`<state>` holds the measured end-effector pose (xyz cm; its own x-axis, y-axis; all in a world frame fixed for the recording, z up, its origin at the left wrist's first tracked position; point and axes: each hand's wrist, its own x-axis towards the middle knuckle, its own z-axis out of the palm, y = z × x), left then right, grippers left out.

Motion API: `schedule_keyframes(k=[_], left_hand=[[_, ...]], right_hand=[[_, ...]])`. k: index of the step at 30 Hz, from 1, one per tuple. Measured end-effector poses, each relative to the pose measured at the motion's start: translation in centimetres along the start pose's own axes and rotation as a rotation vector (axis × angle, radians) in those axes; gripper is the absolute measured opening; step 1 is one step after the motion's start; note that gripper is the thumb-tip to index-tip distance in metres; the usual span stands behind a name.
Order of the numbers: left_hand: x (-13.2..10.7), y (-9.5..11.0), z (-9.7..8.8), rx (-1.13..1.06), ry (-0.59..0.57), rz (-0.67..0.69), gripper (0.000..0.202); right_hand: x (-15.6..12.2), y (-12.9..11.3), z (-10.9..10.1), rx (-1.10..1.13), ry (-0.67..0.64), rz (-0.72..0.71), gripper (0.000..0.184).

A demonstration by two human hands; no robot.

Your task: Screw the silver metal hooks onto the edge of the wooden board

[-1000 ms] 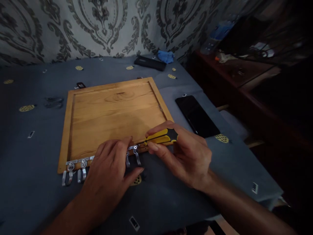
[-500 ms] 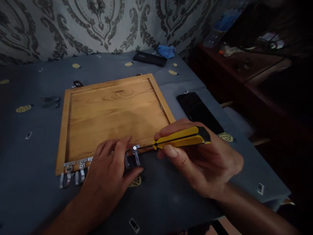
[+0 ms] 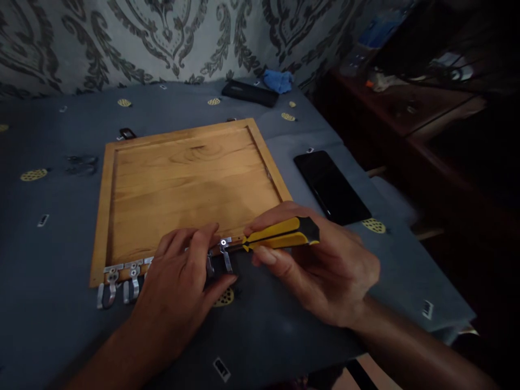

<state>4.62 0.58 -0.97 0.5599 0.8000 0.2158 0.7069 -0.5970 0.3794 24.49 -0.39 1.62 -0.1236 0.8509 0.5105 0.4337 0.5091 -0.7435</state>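
A framed wooden board lies on the table with metal hooks along its near edge. My left hand grips that edge, its bent fingers over the wood and its thumb out beside a hook with a screw. It hides the middle hooks; two more hooks show at the left corner. In my right hand is a yellow-and-black screwdriver, held almost level by its handle. The shaft points left at the screw hook; I cannot tell exactly where its tip touches.
A black phone lies right of the board. Farther back are a black case and a blue cloth. Small dark metal pieces lie to the left. A dark red cabinet stands beyond the table's right edge.
My right hand and the screwdriver have moved left, nearer to the screw hook. My left hand keeps its place on the board's edge. The view has shifted slightly.
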Motion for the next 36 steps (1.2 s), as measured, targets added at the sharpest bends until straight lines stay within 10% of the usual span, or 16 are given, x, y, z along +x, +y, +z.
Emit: schedule_keyframes(k=[25,36], left_hand=[[-0.3,0.0,0.2,0.027,0.036,0.058,0.041],[-0.2,-0.1,0.0,0.056,0.060,0.083,0.041]], right_hand=[[-0.2,-2.1,1.9,-0.145,0.084,0.089,0.017],[1.7,-1.1,-1.7,0.112,-0.372,-0.040,0.024]])
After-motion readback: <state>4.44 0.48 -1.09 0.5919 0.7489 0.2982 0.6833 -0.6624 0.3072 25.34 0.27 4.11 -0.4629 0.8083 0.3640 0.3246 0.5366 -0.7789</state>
